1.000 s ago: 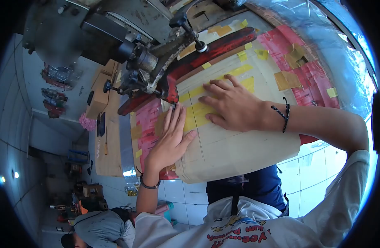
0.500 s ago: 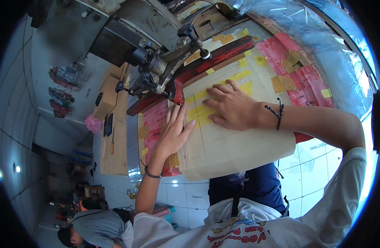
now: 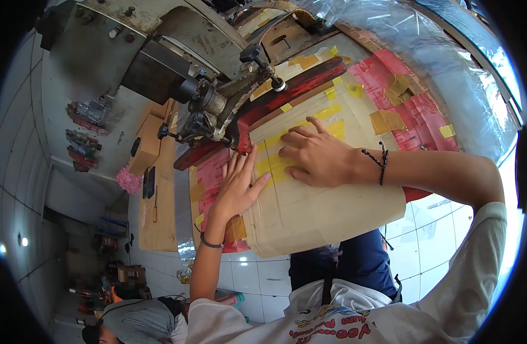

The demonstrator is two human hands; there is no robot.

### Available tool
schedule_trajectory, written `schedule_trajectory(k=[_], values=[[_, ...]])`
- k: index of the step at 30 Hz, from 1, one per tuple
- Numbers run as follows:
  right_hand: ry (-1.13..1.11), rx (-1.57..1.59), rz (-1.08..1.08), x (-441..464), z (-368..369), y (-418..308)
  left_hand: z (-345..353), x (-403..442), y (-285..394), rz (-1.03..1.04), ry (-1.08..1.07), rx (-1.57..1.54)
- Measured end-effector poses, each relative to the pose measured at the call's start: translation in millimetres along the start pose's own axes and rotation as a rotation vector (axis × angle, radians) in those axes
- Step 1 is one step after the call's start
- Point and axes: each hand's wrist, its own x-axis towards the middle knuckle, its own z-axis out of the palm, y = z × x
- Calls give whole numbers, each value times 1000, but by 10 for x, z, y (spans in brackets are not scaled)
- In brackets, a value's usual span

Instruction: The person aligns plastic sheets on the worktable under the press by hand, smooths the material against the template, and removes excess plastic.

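A large beige sheet [image 3: 332,203] with pencil-like lines and yellow tape strips lies in front of me, its near edge curving down toward my lap. Flat on its left margin rests my left hand [image 3: 236,184], fingers stretched out and thumb apart, the fingertips close to the end of a red clamp bar [image 3: 295,86]. My right hand [image 3: 322,157] is over the taped middle, fingers spread and bent, nothing visible in them. The underside of its palm is hidden. The worn red bar crosses the sheet's far side, under a dark machine head [image 3: 209,106].
Pink taped patches [image 3: 427,117] border the sheet. Clear plastic film [image 3: 481,97] covers the right side. To the left, a side table [image 3: 163,209] carries cardboard boxes [image 3: 146,146], a screwdriver-like tool [image 3: 155,205] and dark phone-like objects. Another person [image 3: 140,321] bends low at bottom left.
My right hand's fingers are more bent, with one finger raised. The left hand stays flat on the sheet's edge. The whole view has shifted slightly.
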Motion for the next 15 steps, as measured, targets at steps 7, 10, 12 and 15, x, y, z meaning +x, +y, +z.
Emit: schedule_trajectory(k=[7, 10, 12, 15], values=[[63, 28, -83, -71, 37, -41, 85, 10, -46, -11, 48, -79], [17, 18, -82, -69, -6, -72, 170, -6, -99, 23, 101, -109], [-5, 4, -69, -59, -24, -71, 185, -23, -102, 27, 130, -99], [-11, -25, -62, -20, 6, -37, 64, -120, 19, 118, 105, 7]])
